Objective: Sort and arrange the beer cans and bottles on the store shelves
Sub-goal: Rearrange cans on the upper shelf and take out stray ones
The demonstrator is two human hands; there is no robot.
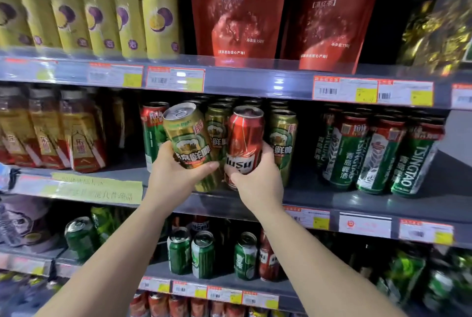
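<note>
Middle shelf (pixel 357 199), front edge. Left hand (pixel 176 171) wraps a gold-green beer can (pixel 189 135), tilted toward 11 o'clock, lifted off the shelf. Right hand (pixel 258 176) grips a red can (pixel 245 138), roughly upright, its base hidden by the fingers. The two cans sit just beside each other. More gold cans (pixel 282 138) stand behind; green Tsingtao cans (pixel 378 155) at 3 o'clock.
</note>
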